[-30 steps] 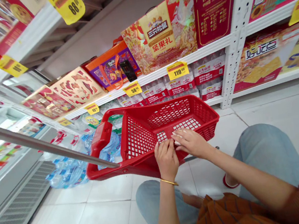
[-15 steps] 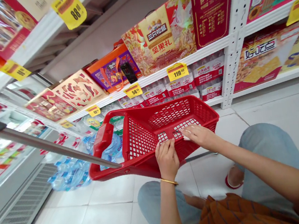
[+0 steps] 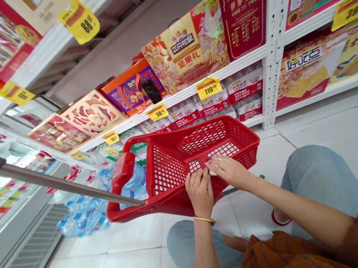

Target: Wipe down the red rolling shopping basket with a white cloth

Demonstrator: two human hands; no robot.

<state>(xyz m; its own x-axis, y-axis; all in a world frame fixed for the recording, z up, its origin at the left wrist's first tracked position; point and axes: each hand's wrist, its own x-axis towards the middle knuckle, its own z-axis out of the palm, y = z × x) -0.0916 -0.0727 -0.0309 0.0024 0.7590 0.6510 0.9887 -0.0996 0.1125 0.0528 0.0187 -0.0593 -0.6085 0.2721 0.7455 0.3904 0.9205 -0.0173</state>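
In the head view a red shopping basket [image 3: 201,148] with slotted walls stands in front of me, with a long grey metal handle pole at its left. My left hand [image 3: 200,193] has its fingers curled over the near rim. A gold bracelet circles that wrist. Just to its right, my right hand [image 3: 230,172] lies over the same rim, fingers bent and nearly touching the left ones. A small white tissue-like piece [image 3: 212,173] shows under its fingertips, mostly hidden. Nothing can be seen lying inside the basket.
Behind the basket, a white shelf [image 3: 245,62] carries gift boxes [image 3: 187,50] and yellow price tags [image 3: 209,88]. Packs of bottled water [image 3: 181,112] sit below; blue-wrapped bottles [image 3: 83,214] are on the floor at left. A grey chiller cabinet [image 3: 24,244] stands at far left. White tiles cover the floor.
My right hand has slid left along the near rim with the white piece, coming up against my left hand. The left hand keeps its place on the rim. The view has shifted slightly.
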